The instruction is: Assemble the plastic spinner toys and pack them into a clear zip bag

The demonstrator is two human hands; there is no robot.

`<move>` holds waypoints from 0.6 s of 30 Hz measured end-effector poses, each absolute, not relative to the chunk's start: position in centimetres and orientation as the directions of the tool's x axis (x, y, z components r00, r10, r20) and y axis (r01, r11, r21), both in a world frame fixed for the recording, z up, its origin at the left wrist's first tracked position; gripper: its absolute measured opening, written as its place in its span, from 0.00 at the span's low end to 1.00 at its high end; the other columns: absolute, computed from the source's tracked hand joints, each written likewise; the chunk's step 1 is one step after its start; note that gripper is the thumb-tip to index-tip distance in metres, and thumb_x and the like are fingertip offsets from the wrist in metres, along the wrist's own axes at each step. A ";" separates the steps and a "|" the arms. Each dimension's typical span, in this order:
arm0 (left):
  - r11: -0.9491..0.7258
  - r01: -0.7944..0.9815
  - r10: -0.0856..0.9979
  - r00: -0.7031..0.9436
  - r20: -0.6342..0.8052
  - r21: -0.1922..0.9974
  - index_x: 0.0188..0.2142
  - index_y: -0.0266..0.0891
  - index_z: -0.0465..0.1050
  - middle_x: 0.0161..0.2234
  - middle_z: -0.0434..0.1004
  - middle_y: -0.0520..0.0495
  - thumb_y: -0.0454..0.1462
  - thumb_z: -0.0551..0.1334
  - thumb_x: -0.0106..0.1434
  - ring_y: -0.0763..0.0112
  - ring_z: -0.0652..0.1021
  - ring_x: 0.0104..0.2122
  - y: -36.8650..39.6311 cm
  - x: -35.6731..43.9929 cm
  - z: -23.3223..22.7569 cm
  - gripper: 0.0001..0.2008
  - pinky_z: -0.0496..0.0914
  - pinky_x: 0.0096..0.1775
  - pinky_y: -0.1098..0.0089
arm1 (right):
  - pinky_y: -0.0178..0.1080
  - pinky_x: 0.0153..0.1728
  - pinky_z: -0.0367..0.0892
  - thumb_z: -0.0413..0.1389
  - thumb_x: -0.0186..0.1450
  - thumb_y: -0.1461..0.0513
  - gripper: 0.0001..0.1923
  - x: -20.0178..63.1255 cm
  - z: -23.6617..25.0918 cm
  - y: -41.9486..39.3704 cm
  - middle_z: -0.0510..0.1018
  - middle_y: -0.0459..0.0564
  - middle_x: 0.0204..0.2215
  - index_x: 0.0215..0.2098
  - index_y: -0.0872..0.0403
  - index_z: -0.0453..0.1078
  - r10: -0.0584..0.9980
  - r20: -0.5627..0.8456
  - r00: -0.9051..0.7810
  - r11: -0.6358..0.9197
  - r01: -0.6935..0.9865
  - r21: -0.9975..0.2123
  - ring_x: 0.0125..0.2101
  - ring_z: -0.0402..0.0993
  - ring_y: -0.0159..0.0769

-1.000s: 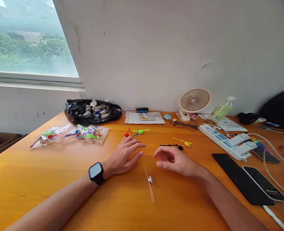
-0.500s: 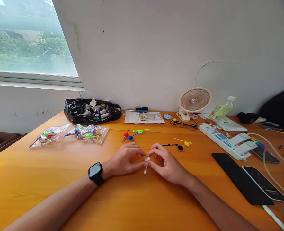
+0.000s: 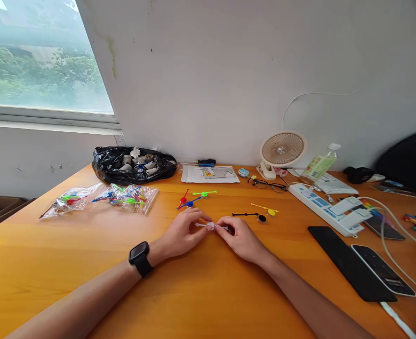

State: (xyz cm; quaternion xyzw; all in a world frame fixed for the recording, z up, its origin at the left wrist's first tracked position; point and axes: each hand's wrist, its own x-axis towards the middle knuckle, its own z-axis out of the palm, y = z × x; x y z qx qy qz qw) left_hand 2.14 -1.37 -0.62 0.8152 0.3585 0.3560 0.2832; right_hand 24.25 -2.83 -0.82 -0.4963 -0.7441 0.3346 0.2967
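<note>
The left hand (image 3: 186, 231) and right hand (image 3: 242, 240) meet at mid-table, thumbs and fingertips narrowed to a pinch on the hub of a white spinner (image 3: 211, 225), whose pointed arms run left and right. Whether its base touches the table (image 3: 208, 292) cannot be told.

Five others lie loose beyond the hands, apparently whole: red (image 3: 183, 200), blue (image 3: 189, 204) and green spinners (image 3: 204, 194) grouped to the left, yellow (image 3: 271, 212) and black spinners (image 3: 261, 218) to the right. More coloured pieces sit unhandled inside two clear bags (image 3: 126, 197) at far left.
</note>
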 end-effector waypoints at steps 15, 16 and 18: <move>-0.680 0.539 0.733 0.517 0.443 0.497 0.42 0.47 0.85 0.40 0.84 0.47 0.40 0.64 0.71 0.61 0.75 0.40 -1.0 3.0 -1.2 0.09 0.69 0.45 0.59 | 0.37 0.32 0.63 0.56 0.71 0.59 0.09 24.2 -1.2 -2.4 0.78 0.47 0.31 0.34 0.52 0.75 0.945 0.176 -0.276 0.309 0.575 -0.758 0.31 0.71 0.35; -0.678 0.543 0.735 0.513 0.443 0.496 0.42 0.47 0.85 0.40 0.84 0.47 0.40 0.64 0.70 0.60 0.75 0.41 -1.0 3.0 -1.2 0.09 0.69 0.46 0.59 | 0.37 0.32 0.63 0.56 0.71 0.59 0.09 24.2 -1.2 -2.4 0.77 0.47 0.31 0.34 0.52 0.75 0.944 0.178 -0.276 0.311 0.573 -0.758 0.31 0.71 0.35; -0.662 0.558 0.749 0.502 0.432 0.500 0.42 0.46 0.85 0.41 0.84 0.46 0.41 0.65 0.69 0.59 0.75 0.41 -1.0 2.9 -1.2 0.08 0.69 0.46 0.58 | 0.37 0.32 0.64 0.56 0.71 0.59 0.09 24.2 -1.2 -2.4 0.77 0.47 0.32 0.34 0.52 0.75 0.943 0.184 -0.279 0.317 0.570 -0.758 0.31 0.71 0.35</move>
